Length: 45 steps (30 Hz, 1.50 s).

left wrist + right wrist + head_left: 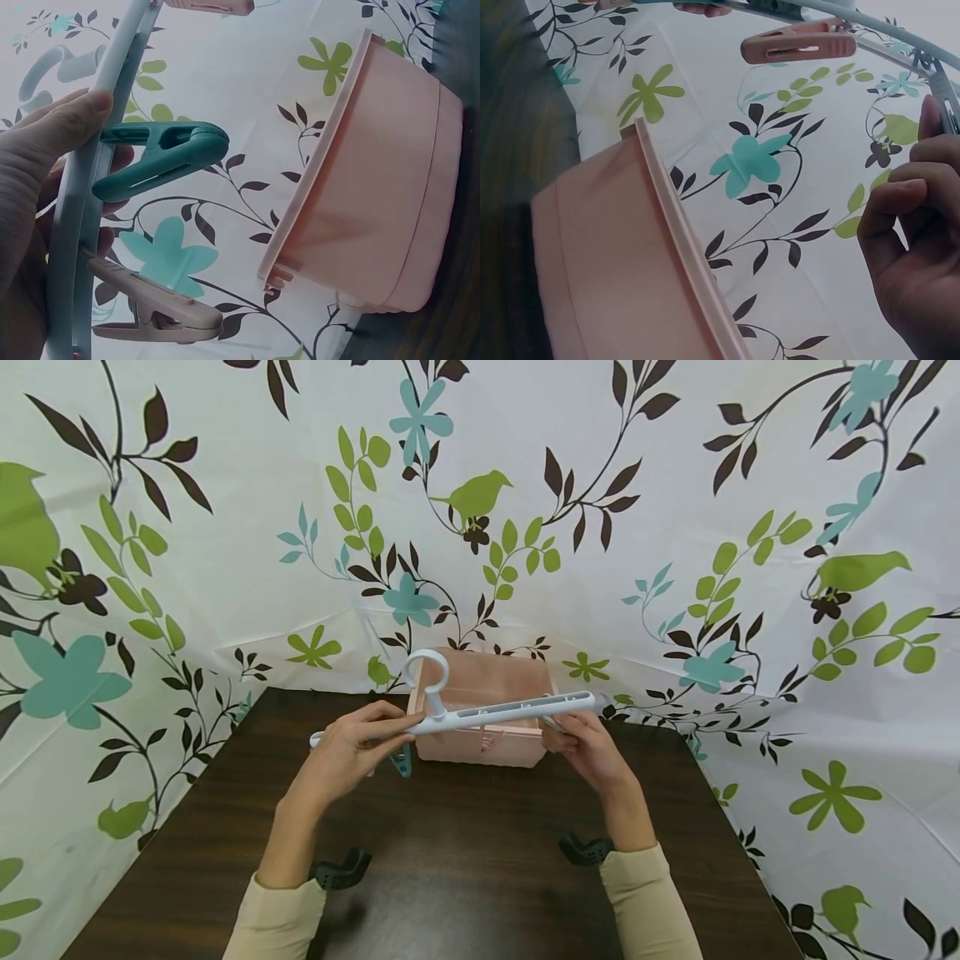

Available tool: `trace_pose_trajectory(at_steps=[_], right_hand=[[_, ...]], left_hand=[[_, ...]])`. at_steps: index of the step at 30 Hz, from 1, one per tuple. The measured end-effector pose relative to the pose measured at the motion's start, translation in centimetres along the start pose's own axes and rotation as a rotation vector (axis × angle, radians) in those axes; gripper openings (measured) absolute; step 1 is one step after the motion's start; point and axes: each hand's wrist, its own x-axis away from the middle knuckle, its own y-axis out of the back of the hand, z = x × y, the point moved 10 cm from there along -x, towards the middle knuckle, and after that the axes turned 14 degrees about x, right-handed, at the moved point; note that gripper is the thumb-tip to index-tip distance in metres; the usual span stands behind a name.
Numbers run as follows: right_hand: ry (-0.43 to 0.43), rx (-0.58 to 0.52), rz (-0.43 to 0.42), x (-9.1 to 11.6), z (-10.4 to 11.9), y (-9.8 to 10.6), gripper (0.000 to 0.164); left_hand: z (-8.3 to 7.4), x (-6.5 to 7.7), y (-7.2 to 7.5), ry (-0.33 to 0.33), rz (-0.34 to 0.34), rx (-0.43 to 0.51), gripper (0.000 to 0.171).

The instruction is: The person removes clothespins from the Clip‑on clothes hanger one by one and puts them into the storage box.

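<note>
A pale blue-white clip hanger (487, 716) with a round hook is held up above the table, tilted slightly higher at its right end. My left hand (347, 752) grips its bar left of the hook, thumb on one side and fingers behind. From the bar hang a teal clip (169, 154), a beige clip (161, 307) and a pink clip (799, 46). Near the right end, my right hand (588, 747) pinches a grey clip (945, 101) that meets the bar. The hanger partly covers a pink plastic bin (480, 752) behind it; the bin's contents cannot be made out.
The bin stands at the back of a dark wooden table (450, 860). A white cloth (600, 593) printed with leaves, flowers and birds rises behind the table and along both sides. Dark wrist mounts (342, 868) sit by both sleeves.
</note>
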Motion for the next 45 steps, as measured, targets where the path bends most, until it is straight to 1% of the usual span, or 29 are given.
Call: trace_pose_trajectory(at_steps=[6,13,21,24,30,33,38,41,45], right_hand=[[0.025,-0.018,0.051,0.0,0.6,-0.3,0.032],[0.051,-0.044,0.093,0.2,0.7,-0.6,0.036],[0.033,-0.068,0.092,0.1,0.5,-0.8,0.039],[0.018,-0.076,0.073,0.0,0.4,-0.7,0.036],[-0.03,-0.088,-0.002,0.2,0.0,-0.1,0.034],[-0.049,-0.089,-0.02,0.5,-0.3,0.1,0.035],[-0.073,-0.08,-0.042,0.9,-0.6,0.6,0.039],[-0.115,-0.08,-0.08,1.0,-1.1,1.1,0.037],[-0.213,-0.053,-0.158,1.2,-2.1,2.1,0.031]], left_hand=[[0.2,0.2,-0.2,0.023,0.032,0.063,0.041],[-0.4,0.2,-0.3,-0.041,0.026,0.062,0.042],[-0.3,0.2,-0.2,-0.046,0.014,0.069,0.041],[-0.3,0.2,-0.2,-0.047,0.002,0.064,0.042],[-0.5,0.0,0.1,-0.057,-0.029,0.032,0.043],[-0.6,0.0,0.2,-0.052,-0.037,0.021,0.044],[-0.5,0.0,0.4,-0.048,-0.044,0.03,0.045],[-0.4,0.0,0.4,-0.053,-0.044,0.039,0.046],[-0.3,0.0,0.5,-0.064,-0.044,0.047,0.047]])
